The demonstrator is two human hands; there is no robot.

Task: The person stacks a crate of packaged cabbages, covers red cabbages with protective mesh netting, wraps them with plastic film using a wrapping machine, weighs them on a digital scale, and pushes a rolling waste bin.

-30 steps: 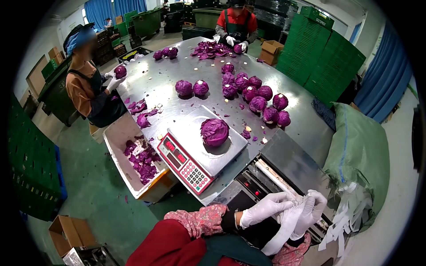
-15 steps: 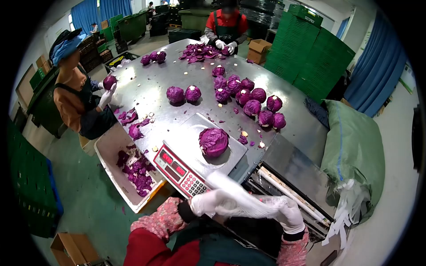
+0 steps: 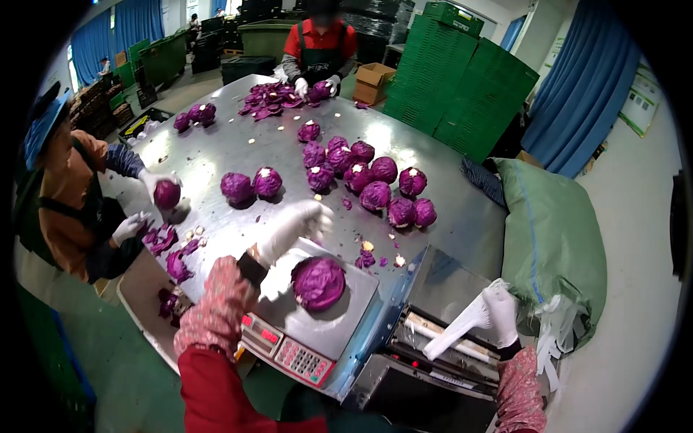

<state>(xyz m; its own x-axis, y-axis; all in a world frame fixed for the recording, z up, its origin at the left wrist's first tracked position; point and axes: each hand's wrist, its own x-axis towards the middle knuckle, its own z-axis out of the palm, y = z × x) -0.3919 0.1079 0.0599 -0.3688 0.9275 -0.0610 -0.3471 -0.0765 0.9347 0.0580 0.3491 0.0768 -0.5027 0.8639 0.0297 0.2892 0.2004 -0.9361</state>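
Netting, white and flattened, is trailing from our clenched right hand while our loosely spread left hand is hovering near a round, crinkled cabbage.

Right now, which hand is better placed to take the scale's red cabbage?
Probably the left hand: seemingly empty and nearer the red cabbage; the right hand grips a white strip.

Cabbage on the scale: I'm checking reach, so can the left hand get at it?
Probably yes: the left hand is close by, and nothing visible lies between it and the cabbage.
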